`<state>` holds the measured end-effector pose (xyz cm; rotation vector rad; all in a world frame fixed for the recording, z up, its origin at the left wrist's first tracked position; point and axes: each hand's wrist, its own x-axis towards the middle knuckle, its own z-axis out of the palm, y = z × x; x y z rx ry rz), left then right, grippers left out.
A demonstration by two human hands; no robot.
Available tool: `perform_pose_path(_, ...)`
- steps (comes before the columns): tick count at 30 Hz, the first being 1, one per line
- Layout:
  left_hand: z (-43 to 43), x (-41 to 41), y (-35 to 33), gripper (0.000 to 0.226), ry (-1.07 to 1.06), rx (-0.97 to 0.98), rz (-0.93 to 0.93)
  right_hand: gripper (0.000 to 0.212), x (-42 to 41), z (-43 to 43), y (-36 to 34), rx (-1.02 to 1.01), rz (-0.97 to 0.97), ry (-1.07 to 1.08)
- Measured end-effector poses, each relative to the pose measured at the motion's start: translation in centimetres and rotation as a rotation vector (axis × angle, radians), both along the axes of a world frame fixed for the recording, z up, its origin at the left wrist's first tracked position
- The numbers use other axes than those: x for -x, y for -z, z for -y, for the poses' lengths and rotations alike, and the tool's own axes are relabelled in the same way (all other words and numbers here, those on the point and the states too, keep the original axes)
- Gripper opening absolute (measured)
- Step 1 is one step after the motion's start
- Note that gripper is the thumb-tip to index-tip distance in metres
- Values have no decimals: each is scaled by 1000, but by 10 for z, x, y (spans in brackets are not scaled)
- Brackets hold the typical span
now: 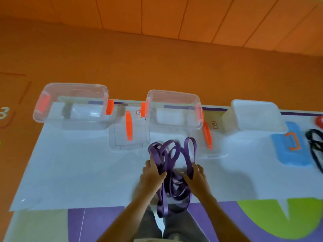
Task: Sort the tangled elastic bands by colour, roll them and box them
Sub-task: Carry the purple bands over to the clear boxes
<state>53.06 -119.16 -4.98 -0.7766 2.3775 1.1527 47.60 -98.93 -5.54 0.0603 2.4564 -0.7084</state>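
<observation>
Two hands on one colour: grips the purple elastic bands [170, 172] from both sides, left hand [152, 175] with fingers curled round the strands on its side, right hand [197, 177] curled round a long loop on the other. Holds the bundle low over the white sheet [70, 172], close in front of the knees, far loops fanned out toward the middle clear box [174, 92], near ends trailing down between the legs. Seems past sorting for purple and into gathering for the roll; nothing coiled yet, loops loose and crossing. Leaves the black bands [314, 142] well apart at the right edge, beside the blue lid [291, 154]. Cannot tell what sits inside the white box [253, 116]. Next, probably: calls for drawing the loops even and parallel, freeing the crossed strands, then winding them into a tight coil and lowering it into an open box, with the clear lid [122, 137] already off and lying just beside
</observation>
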Motion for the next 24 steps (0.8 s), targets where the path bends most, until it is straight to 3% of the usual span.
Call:
perform_pose_path(4, -2, -5, -5, 102, -43, 92, -8, 70, -9, -7, -3, -55, -33, -60)
perform_pose_path(8, -1, -10, -9, 80, -97, 26, 56, 61, -11, -18, -9, -108, -48, -99)
perform_pose_path(12, -2, -22, -14, 100, -110, 126, 62, 55, -12, -32, -16, -115, -90, -123)
perform_pose_path(17, -18, -30, -21, 101, -163, 230, 40, 48, -13, -65, -27, -96, -149, -158)
perform_pose_path(24, -89, -46, -42, 102, 31, 545, 55, 47, -27, -147, -43, -116, -258, -212)
